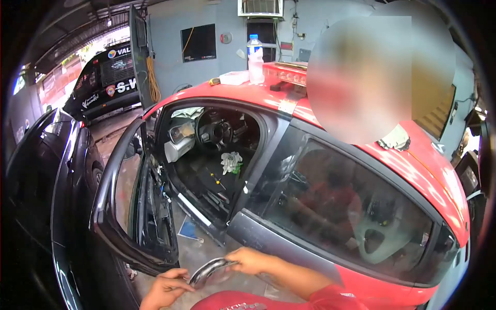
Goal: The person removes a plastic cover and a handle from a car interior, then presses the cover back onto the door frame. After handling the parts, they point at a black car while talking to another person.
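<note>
Near the bottom of the head view, a curved, shiny dark part [211, 269] is held between both hands in front of a red shirt. My left hand [169, 285] pinches its left end between thumb and fingers. Its right end is gripped by my right hand [249, 260], with the fingers curled round it. Just beyond the hands stands the open front door [155, 206] of a red and dark grey car, its inner side stripped. The closed rear door [289, 237] is right of the hands.
On the red roof [206, 93] stand a water bottle [255, 59], a white tray [234, 78] and a light bar [287, 74]. A crumpled cloth [231, 162] and a yellow-handled tool [215, 179] lie inside the car. A black vehicle [36, 191] is close on the left.
</note>
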A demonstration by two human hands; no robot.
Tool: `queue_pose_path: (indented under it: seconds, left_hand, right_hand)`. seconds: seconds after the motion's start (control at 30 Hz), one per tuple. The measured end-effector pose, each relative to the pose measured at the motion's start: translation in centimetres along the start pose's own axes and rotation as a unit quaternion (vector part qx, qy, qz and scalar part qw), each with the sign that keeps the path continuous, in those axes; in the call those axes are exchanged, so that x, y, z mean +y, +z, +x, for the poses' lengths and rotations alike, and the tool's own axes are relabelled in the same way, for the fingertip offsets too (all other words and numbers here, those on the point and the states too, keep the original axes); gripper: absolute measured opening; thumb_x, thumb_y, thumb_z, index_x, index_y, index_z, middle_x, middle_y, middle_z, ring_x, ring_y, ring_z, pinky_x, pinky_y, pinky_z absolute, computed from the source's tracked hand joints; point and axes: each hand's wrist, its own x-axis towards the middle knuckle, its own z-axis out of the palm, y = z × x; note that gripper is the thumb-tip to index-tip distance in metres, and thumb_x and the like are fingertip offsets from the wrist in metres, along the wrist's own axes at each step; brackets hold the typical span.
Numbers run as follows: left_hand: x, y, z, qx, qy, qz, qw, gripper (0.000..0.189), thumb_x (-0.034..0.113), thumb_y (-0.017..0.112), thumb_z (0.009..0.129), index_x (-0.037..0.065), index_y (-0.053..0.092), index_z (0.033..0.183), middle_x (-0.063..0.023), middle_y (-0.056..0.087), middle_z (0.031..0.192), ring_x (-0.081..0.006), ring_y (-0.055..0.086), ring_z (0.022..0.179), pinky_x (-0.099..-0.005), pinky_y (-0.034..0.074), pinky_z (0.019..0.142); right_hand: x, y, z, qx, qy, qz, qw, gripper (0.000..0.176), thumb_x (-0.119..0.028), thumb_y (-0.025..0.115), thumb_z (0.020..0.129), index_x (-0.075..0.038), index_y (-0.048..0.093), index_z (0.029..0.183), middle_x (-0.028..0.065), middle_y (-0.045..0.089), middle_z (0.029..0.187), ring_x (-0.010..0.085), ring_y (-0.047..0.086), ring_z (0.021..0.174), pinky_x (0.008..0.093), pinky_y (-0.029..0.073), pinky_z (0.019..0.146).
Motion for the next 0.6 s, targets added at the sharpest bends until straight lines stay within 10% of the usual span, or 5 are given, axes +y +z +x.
queue_pose_path:
  seconds: [0.07,0.13,0.2,0.43,0.6]
  left_hand:
    - [0.4,-1.4,-0.8,0.016,0.011,-0.019,1.000,0.025,-0.001,0.076,0.090,0.006,0.085,0.112,-0.0149,0.070,0.142,-0.0249,0.071,0.118,-0.0398,0.054,0.104]
    - [4.1,-1.7,-1.7,0.236,-0.059,0.036,0.969,0.013,0.009,0.071,0.099,0.001,0.080,0.101,-0.0139,0.075,0.122,-0.0235,0.072,0.104,-0.0400,0.056,0.094]
    - [-0.1,-3.6,-2.7,0.319,-0.057,0.073,0.943,0.017,0.004,0.081,0.083,0.001,0.082,0.100,-0.0134,0.077,0.103,-0.0235,0.075,0.097,-0.0375,0.058,0.086]
    - [0.1,-0.7,5.5,0.191,-0.089,-0.150,0.966,0.074,0.019,0.082,0.095,0.000,0.052,0.160,-0.0171,0.057,0.158,-0.0246,0.060,0.139,-0.0369,0.052,0.110]
    - [-1.3,0.5,7.6,0.115,-0.150,-0.185,0.964,0.044,0.014,0.078,0.102,-0.002,0.066,0.142,-0.0036,0.075,0.124,-0.0108,0.068,0.109,-0.0328,0.057,0.098]
  right_hand:
    - [1.9,-1.6,-1.1,0.073,0.045,-0.027,0.996,0.030,-0.027,0.079,0.096,-0.003,0.073,0.113,0.0247,0.073,0.103,0.0467,0.071,0.099,0.0512,0.057,0.087]
    - [0.0,-4.0,-1.7,0.111,0.220,0.087,0.965,0.035,-0.032,0.080,0.102,-0.003,0.075,0.122,0.0158,0.081,0.114,0.0248,0.075,0.103,0.0400,0.058,0.092]
    - [0.5,-3.6,-1.6,0.189,0.175,0.266,0.929,0.032,-0.025,0.081,0.103,-0.002,0.076,0.124,0.0070,0.081,0.117,0.0166,0.072,0.110,0.0384,0.058,0.097]
    - [-1.9,-3.5,1.4,0.130,0.164,0.477,0.854,0.046,-0.009,0.081,0.099,-0.002,0.067,0.142,0.0074,0.076,0.127,0.0184,0.070,0.118,0.0400,0.057,0.105]
    - [-1.6,-2.8,2.6,0.210,0.087,0.412,0.883,0.060,-0.003,0.080,0.097,-0.002,0.055,0.152,0.0080,0.070,0.133,0.0196,0.069,0.117,0.0385,0.053,0.109]
